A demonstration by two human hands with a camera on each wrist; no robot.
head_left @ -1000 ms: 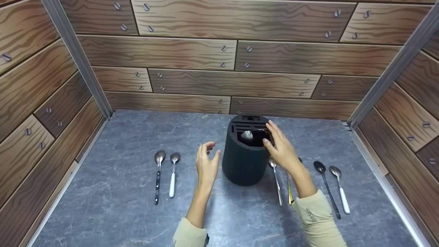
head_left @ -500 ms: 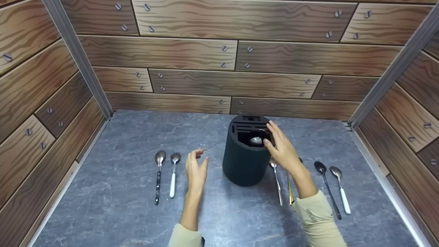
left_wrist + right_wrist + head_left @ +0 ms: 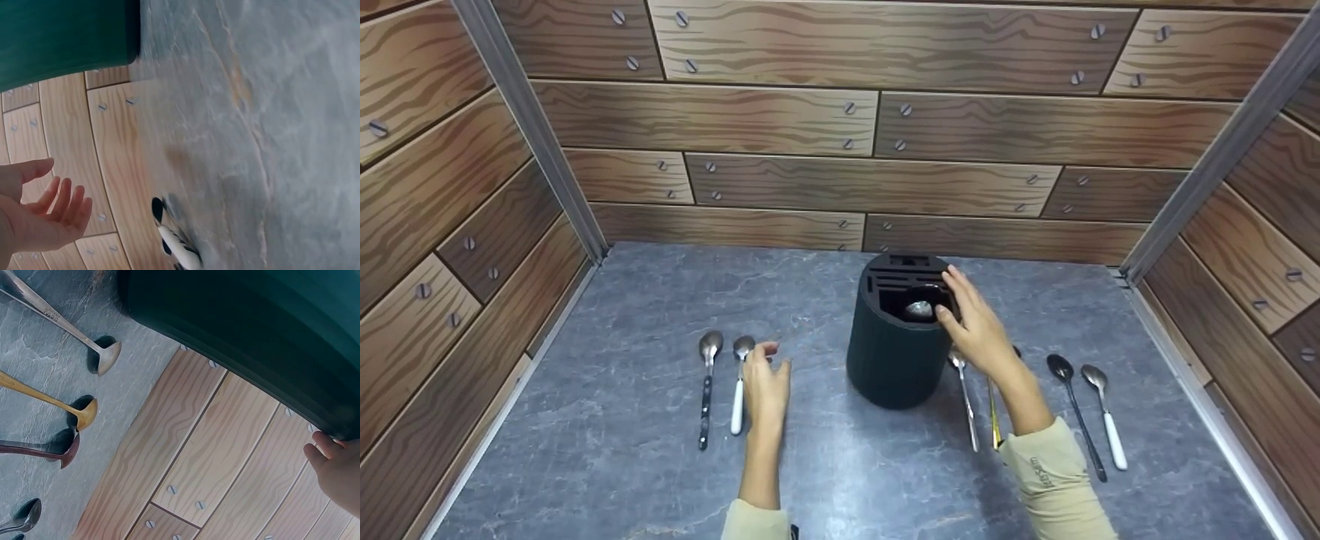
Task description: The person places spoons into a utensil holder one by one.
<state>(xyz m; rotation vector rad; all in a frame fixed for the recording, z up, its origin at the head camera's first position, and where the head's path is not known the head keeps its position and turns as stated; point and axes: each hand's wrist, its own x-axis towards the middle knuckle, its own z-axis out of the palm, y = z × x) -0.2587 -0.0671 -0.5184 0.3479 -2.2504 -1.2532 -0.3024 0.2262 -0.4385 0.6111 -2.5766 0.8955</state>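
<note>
1. Evidently, the left hand (image 3: 766, 386) is held empty above the grey marbled tabletop (image 3: 645, 480), its fingers loosely bent and its thumb parted from them.
2. Just to its left, the small metal spoon with a smooth white handle (image 3: 736, 409) is laid almost straight from near to far, bowl at the far end; its neck is overlapped by the hand in the head view, but no contact is shown in the left wrist view.
3. Left of that, the metal spoon with a black, white-dotted handle (image 3: 706, 409) is set nearly parallel (the longer reach of the two, it may be judged).
4. Well to the right of the left hand, the dark green cylindrical holder with a slotted top (image 3: 896, 367) is stood upright, a shiny metal spoon bowl (image 3: 919, 309) being seen in its opening.
5. The holder's right rim is touched by the right hand (image 3: 979, 330), fingers extended; from there, both left spoons are much farther off.
</note>
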